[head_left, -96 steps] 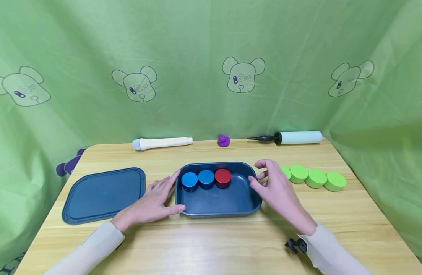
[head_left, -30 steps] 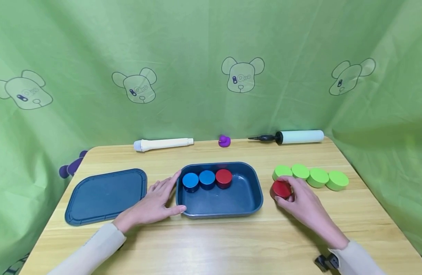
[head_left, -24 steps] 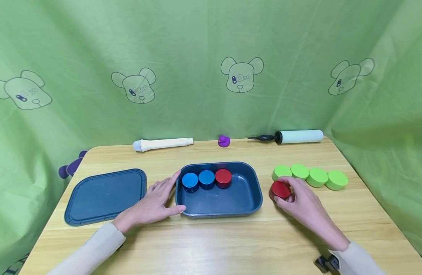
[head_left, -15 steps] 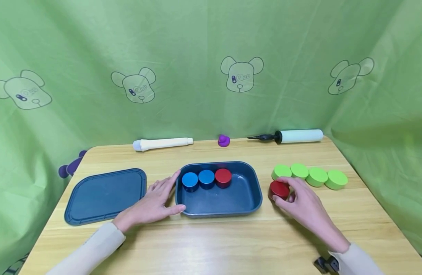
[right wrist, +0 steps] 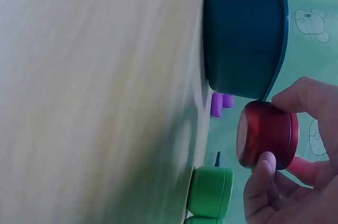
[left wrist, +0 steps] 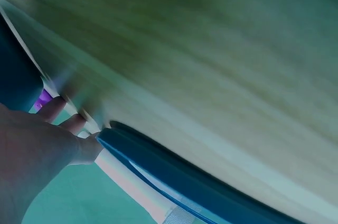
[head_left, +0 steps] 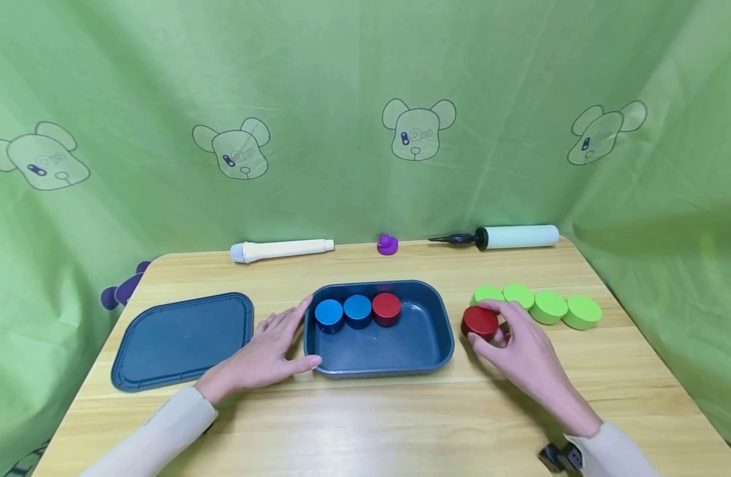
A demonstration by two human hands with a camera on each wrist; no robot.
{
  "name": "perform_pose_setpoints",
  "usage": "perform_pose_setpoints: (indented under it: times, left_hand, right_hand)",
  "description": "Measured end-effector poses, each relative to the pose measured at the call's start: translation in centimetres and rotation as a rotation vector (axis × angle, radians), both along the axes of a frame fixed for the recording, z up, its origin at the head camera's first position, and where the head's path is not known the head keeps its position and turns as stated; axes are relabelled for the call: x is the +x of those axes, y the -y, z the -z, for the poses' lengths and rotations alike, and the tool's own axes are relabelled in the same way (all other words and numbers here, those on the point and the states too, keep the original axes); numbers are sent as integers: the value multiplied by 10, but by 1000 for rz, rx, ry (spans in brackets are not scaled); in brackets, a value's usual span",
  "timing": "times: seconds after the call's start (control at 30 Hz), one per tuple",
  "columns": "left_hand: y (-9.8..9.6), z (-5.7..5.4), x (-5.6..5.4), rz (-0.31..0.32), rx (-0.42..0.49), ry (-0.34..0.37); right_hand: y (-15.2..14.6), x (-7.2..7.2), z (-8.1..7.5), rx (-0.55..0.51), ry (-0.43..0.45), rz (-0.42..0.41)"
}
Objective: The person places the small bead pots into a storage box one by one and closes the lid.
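In the head view my right hand (head_left: 523,344) pinches a small round red tin (head_left: 480,322) between thumb and fingers, to the right of the blue box. The right wrist view shows that red tin (right wrist: 266,135) lifted off the tabletop. My left hand (head_left: 264,351) lies against the box's left side, thumb and forefinger spread along the rim. Inside the blue box (head_left: 377,372), two blue tins (head_left: 357,309) and another red tin (head_left: 387,307) stand in a row along the back wall. Several green tins (head_left: 549,305) stand in a row behind my right hand.
A flat blue lid (head_left: 183,341) lies left of the box. Along the table's back edge are a white wand-like stick (head_left: 282,249), a purple duck (head_left: 387,244) and a hand pump (head_left: 520,236). A green curtain (head_left: 330,132) hangs behind.
My right hand has gone from the box's right end to a red tin on the table, gripped it and raised it slightly, moving a little left. The left hand keeps its place.
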State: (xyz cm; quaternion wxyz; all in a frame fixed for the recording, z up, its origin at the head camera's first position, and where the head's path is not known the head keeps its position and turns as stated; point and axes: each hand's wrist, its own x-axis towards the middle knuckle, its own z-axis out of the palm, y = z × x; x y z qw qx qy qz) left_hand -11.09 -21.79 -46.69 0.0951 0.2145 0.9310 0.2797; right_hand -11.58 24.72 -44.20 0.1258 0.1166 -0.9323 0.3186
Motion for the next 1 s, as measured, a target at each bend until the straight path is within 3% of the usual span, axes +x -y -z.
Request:
perform_pose_setpoints:
  times: [0.6,1.0]
  left_hand:
    - [0,0,0,-1,5,-2]
    - [0,-1,0,-1,5,2]
  right_hand:
    - [18,-8,-12,-141,-51,11]
    - [35,-14,-15,-185,-56,-41]
